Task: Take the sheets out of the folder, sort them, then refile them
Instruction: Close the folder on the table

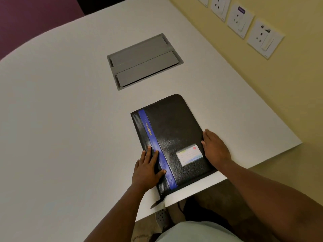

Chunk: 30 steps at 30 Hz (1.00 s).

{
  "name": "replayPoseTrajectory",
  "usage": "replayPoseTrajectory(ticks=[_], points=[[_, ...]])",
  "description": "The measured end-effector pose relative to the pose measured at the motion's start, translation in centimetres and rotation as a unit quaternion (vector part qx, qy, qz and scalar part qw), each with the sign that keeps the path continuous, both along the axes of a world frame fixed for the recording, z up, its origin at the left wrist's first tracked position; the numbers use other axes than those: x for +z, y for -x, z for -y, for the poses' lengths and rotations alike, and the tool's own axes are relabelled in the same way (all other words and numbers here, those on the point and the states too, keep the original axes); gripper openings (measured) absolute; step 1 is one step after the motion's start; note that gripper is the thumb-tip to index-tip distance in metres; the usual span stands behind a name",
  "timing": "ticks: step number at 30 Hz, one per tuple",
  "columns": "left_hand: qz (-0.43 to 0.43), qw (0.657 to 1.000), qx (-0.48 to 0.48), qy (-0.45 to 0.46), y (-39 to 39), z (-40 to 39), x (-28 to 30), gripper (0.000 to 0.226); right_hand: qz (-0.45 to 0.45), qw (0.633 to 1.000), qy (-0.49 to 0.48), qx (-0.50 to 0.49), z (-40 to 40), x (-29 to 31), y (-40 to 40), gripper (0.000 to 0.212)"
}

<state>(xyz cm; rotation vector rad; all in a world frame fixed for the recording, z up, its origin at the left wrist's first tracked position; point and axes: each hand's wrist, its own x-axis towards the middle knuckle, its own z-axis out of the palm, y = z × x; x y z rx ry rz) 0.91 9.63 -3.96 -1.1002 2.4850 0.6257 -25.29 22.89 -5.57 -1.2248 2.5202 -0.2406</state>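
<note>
A black zipped portfolio folder [174,130] with a blue stripe and a small card window lies closed on the white table [61,119], near the front edge. My left hand [147,169] rests flat on its spine side, fingers straight across the blue stripe. My right hand [215,147] lies against the folder's right edge, fingers straight and pointing away from me. The zip pull [156,203] hangs off the near corner. No sheets are in sight.
A grey cable hatch [145,61] is set flush in the table beyond the folder. Wall sockets [240,20] line the yellow wall at right. The table's front edge runs just below the folder, with my legs and shoes under it.
</note>
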Motion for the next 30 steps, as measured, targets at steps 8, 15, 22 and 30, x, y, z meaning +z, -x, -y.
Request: replayPoseTrajectory(ticks=[8,15,22,30], points=[[-0.155,0.978,0.128,-0.062,-1.4,-2.2,1.7,0.087,-0.065,0.993,0.099,0.026,-0.8,1.6,-4.5,0.050],[-0.138,0.969,0.163,-0.127,-5.7,-5.2,1.5,0.043,0.011,0.982,0.110,0.151,-4.2,0.8,-12.7,0.023],[-0.082,0.986,0.009,-0.146,-7.4,-5.9,0.9,0.030,0.014,0.973,0.073,0.217,-5.4,0.7,-19.2,0.047],[-0.075,0.990,-0.003,-0.122,-7.4,-6.7,0.7,0.026,0.050,0.990,0.039,0.129,-5.3,0.5,-22.6,0.024]])
